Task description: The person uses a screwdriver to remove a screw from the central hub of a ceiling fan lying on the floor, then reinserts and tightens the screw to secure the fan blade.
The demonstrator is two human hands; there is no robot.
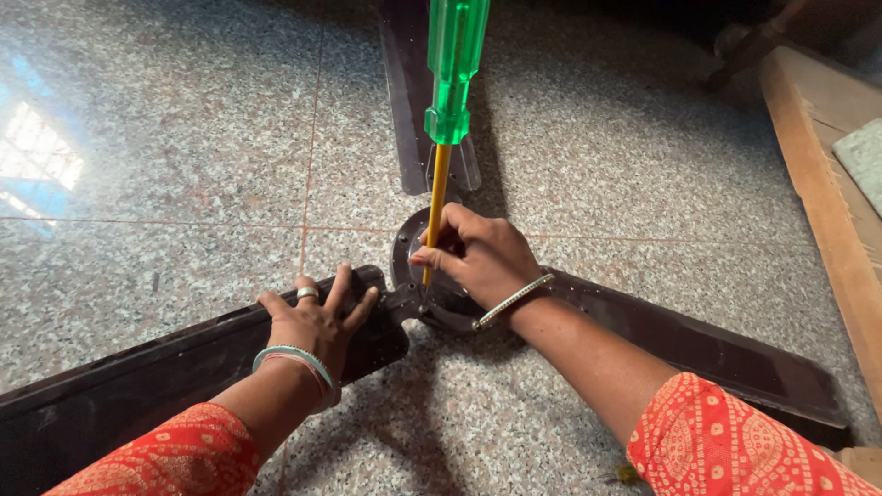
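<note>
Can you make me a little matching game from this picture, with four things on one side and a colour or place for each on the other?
Things:
1. screwdriver handle
2. left hand
3. right hand
4. wooden frame

Colour or place:
A. pressed flat on a dark fan blade
B. bright green, see-through
C. at the right edge of the floor
D. gripping the yellow shaft over the fan hub

Pairs: 1-B, 2-A, 3-D, 4-C

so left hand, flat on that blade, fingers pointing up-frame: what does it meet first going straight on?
Probably the fan hub: the left hand lies on the blade near its inner end, fingers aimed about at the hub. Past that lies bare floor. Depth is unclear.
</note>
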